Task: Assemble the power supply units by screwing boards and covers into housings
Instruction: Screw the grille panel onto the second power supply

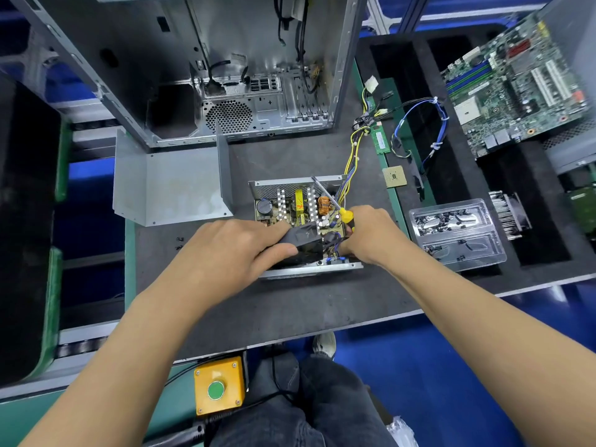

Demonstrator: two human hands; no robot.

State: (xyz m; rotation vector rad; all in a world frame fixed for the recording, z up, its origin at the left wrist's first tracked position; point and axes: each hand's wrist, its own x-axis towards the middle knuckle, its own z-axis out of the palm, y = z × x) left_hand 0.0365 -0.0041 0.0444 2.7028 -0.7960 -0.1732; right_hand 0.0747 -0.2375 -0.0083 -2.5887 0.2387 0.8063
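An open metal power supply housing (pixel 283 186) sits mid-table with its circuit board (pixel 300 206) inside, showing heat sinks, a yellow transformer and a copper coil. My left hand (pixel 232 250) grips a black fan (pixel 304 241) over the near part of the housing. My right hand (pixel 371 235) holds a yellow-handled screwdriver (pixel 346 215); its shaft angles up and left across the board. The bent grey metal cover (pixel 167 185) lies to the left. Several small dark screws (pixel 179 244) lie on the mat near the left hand.
A large open computer case (pixel 225 75) stands behind. A yellow and black cable bundle (pixel 353 153) runs from the housing toward the back right. A clear plastic tray (pixel 458 233) with screws, a CPU chip (pixel 394 176), a RAM stick (pixel 380 140), a motherboard (pixel 516 85) and a heat sink (pixel 508 217) sit at right.
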